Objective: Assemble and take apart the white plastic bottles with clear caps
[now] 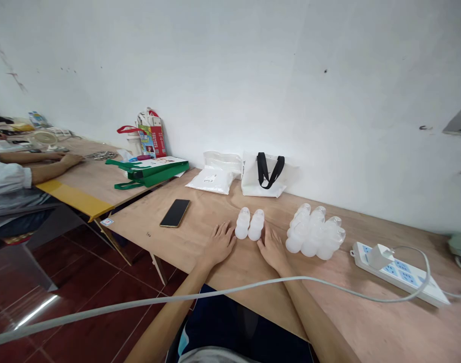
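Two small whitish, translucent bottles with clear caps stand side by side on the wooden table, the left bottle (243, 223) close to the right bottle (256, 225). My left hand (220, 243) lies flat on the tabletop just left of them, fingers stretched forward and holding nothing. On the other side, my right hand (272, 247) rests flat with its fingers extended, near or touching the right bottle; I cannot tell which. A cluster of several similar bottles (315, 232) stands to the right of my right hand.
A phone (175, 213) lies to the left. White plastic packages (211, 179) and a white bag with black handles (253, 184) sit by the wall. At right is a power strip (400, 272); its cable (230, 291) crosses before me. Another person's arm (49, 171) rests on the neighbouring table.
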